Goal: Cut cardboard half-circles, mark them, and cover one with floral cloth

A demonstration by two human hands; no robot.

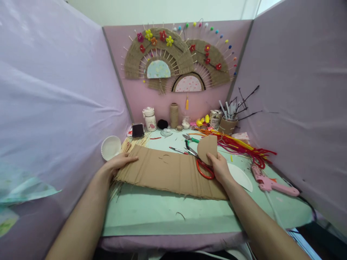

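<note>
A long brown cardboard sheet with torn edges lies across the table. My left hand grips its left end, thumb on top and the other fingers partly hidden. A half-round cardboard piece is pinched in my right hand, raised over the sheet's right part. Just beside that hand, red-handled scissors rest on the sheet, their blades pointing up-left. Part of a white half-round piece shows to the right of my right wrist.
A pink glue gun with its cord lies at right, below colourful pipe cleaners. Green-handled pliers and a pen sit behind the sheet. A white bowl stands at left. Decorated fans hang on the back panel.
</note>
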